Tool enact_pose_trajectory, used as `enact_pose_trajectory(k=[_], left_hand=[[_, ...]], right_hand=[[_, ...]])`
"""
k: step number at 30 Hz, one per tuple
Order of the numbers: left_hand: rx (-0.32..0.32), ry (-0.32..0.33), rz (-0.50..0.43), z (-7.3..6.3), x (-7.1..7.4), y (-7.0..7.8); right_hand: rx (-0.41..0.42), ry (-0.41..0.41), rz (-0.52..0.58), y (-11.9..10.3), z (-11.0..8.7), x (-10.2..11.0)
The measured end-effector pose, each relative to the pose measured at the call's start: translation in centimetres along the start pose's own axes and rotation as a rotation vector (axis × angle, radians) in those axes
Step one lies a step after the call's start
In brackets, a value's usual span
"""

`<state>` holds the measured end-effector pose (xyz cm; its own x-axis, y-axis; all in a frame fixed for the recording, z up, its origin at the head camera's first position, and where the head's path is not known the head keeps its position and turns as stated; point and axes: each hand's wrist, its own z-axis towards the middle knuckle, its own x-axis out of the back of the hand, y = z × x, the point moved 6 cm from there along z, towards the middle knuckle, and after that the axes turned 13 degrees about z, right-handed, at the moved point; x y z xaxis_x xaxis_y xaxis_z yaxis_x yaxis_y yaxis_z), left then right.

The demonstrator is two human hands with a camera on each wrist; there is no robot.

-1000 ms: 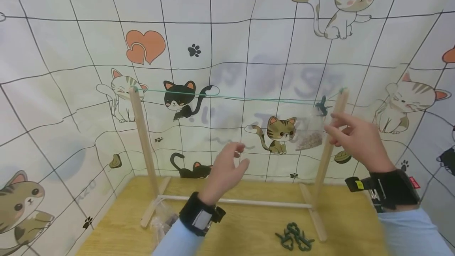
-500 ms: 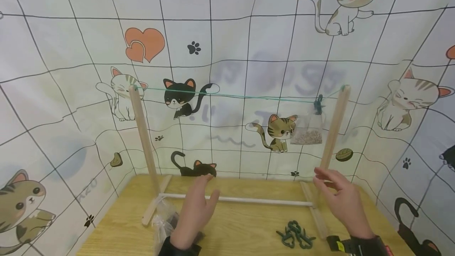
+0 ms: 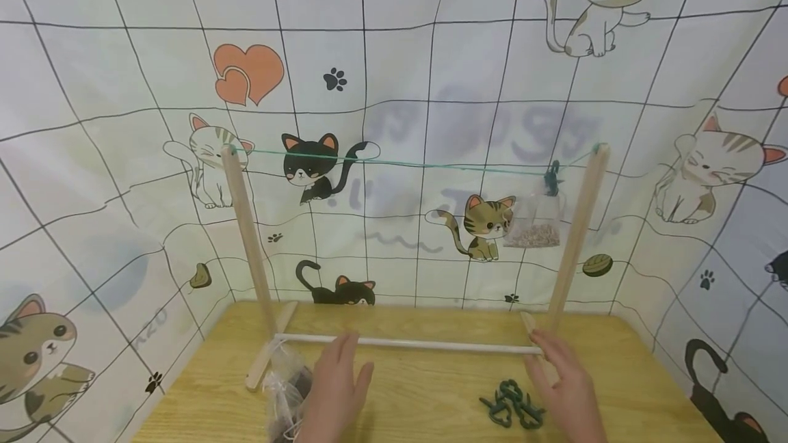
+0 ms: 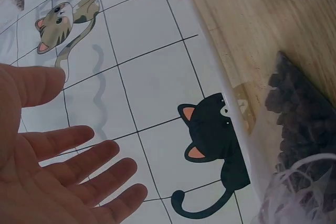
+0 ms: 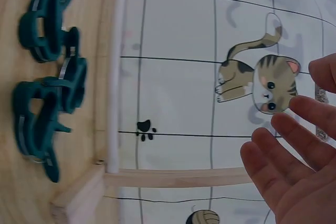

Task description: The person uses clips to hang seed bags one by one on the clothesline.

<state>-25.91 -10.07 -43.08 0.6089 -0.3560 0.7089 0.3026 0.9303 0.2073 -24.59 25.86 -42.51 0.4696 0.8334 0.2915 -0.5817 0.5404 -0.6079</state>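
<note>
Head: white rod [image 3: 443,346] behind left hand [image 3: 338,388]

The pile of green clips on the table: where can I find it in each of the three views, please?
Head: green clips near the bottom edge, right of centre, beside the right hand.
Left wrist: not in this picture.
Right wrist: along the left side, from near the top to below the middle.
Shared landmark: the brown striped cat print, right of centre in the head and right wrist views, upper left in the left wrist view.
</note>
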Motion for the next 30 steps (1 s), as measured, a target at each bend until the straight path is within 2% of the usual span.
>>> enact_pose_trajectory(k=[4,10,14,18,23,24,26,30], left_hand=[[-0.007,-0.006,0.026,-0.2,-0.6,-0.2],[0.004,-0.006,0.068,-0.4,-1.3,-0.5],[-0.051,0.023,0.11,-0.6,-1.9,0.3],[-0.135,0.054,0.141,-0.8,-2.5,2.0],[-0.191,-0.035,0.127,-1.3,-3.8,4.9],[-0.19,-0.083,0.113,-1.5,-4.1,5.5],[-0.196,-0.16,0.092,-1.7,-4.8,6.8],[-0.189,-0.287,0.084,-2.1,-6.3,9.0]], right_hand=[[0.015,-0.018,0.015,0.7,-0.8,-0.7],[-0.019,-0.076,-0.067,1.4,-1.2,-1.6],[-0.059,-0.13,-0.117,1.8,-1.3,-2.1],[-0.146,-0.234,-0.146,2.2,-1.2,-2.5],[-0.319,-0.421,-0.125,3.0,-1.5,-3.7],[-0.336,-0.453,-0.121,3.2,-1.7,-4.0],[-0.343,-0.513,-0.098,3.5,-2.2,-4.6],[-0.29,-0.602,-0.103,4.0,-3.1,-5.8]])
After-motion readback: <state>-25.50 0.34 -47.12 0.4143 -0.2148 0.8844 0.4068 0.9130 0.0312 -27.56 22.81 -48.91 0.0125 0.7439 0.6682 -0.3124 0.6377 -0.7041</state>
